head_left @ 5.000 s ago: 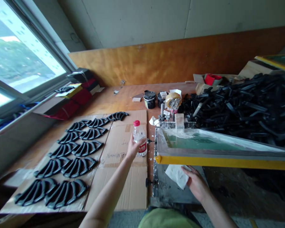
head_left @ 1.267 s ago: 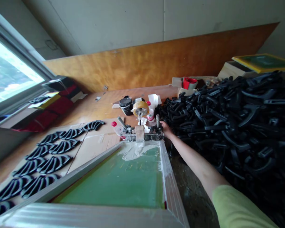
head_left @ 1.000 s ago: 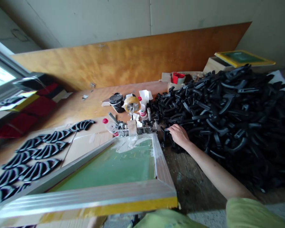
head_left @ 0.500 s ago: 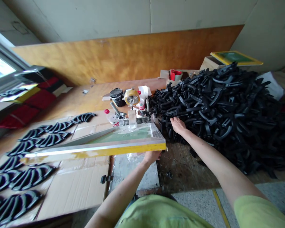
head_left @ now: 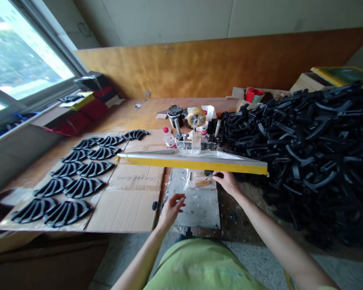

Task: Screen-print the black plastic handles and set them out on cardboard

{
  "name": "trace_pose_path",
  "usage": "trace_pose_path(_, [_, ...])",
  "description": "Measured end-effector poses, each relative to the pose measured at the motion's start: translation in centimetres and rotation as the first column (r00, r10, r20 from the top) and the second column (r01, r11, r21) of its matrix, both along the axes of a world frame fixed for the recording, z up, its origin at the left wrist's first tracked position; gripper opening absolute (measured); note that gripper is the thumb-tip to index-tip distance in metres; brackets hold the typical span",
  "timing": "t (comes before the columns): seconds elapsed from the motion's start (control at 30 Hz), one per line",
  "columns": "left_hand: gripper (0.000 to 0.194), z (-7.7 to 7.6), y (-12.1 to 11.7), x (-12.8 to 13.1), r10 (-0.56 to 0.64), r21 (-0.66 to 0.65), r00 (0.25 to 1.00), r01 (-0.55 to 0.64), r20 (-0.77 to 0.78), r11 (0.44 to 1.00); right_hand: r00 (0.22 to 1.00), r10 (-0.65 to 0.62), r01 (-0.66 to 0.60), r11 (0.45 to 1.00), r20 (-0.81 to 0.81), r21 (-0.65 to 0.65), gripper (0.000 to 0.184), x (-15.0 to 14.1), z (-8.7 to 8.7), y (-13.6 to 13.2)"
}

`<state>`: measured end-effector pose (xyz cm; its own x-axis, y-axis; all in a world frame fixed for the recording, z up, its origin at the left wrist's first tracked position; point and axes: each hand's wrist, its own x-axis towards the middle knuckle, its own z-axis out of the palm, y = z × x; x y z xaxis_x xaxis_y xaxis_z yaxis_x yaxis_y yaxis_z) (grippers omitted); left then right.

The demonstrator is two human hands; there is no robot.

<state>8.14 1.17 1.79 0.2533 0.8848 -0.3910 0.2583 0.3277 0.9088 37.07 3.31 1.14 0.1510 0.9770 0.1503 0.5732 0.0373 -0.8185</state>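
Where one frame (head_left: 193,163) overhangs your right hand (head_left: 228,182), pinching one black part (head_left: 209,173), your left hand (head_left: 170,209) hangs unclenched; eleven black fans (head_left: 84,188) lie leftward.

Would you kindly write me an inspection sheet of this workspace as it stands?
Surface: wooden table, partly covered by cardboard.
Job's things: yellow-edged screen frame, raised above a metal plate; heap of black parts at right; fanned black parts on the cardboard.
Clutter: red-capped bottle, black bucket, tape roll.
Hands: left hand open near the plate; right hand by a small dark part, grip unclear.
Cables: nothing seen.
Surroundings: window at left, wooden backboard behind.
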Motion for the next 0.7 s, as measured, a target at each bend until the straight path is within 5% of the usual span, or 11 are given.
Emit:
trace_pose_path(0.1, [0.048, 0.2, 0.7, -2.9, 0.082, 0.016, 0.997, -0.082, 0.000, 0.996, 0.964, 0.204, -0.223, 0.970, 0.168, 0.099, 0.018, -3.7, -0.1, 1.3])
trace_pose_path(0.23, [0.052, 0.1, 1.6, -5.5, 0.161, 0.041, 0.987, -0.162, 0.022, 0.986, 0.886, 0.354, -0.399, 0.911, 0.299, 0.104, 0.034, -5.3, -0.6, 2.0])
trace_pose_path(0.5, [0.054, 1.0, 3.8, -6.2, 0.174, 0.077, 0.982, -0.180, 0.073, 0.981, 0.885, 0.350, -0.392, 0.916, 0.308, 0.086, 0.026, -5.6, -1.0, 2.2])
trace_pose_path(0.7, [0.050, 6.2, 7.8, -4.5, 0.167, 0.233, 0.970, -0.206, 0.174, 0.950, 0.901, 0.234, -0.308, 0.939, 0.366, 0.156, 0.028, -6.4, -2.3, 2.1])
